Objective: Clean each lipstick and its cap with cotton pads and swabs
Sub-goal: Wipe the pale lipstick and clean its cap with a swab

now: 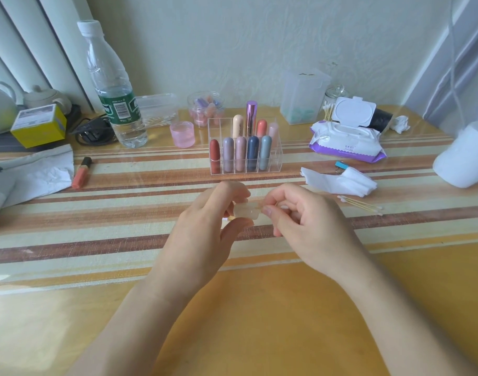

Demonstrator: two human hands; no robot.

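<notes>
My left hand (216, 221) grips a small pale lipstick cap (246, 211) between thumb and fingers above the striped table mat. My right hand (300, 218) pinches a thin cotton swab (259, 206) whose tip goes into the cap's opening. A clear acrylic organizer (275, 161) behind my hands holds several capped lipsticks in red, mauve, pink, navy, grey, cream, coral and metallic purple. A loose orange lip gloss tube (81, 172) lies at the left. Spare cotton swabs (360, 204) lie to the right, beside folded white cotton pads (341, 181).
A water bottle (113, 88), pink jar (182, 134) and a jar of small capsules (205, 108) stand at the back. A purple wet-wipe pack (346, 139), a swab jar (331, 104), a white roll (466, 156), crumpled tissue (42, 172) and a yellow box (38, 124) ring the mat.
</notes>
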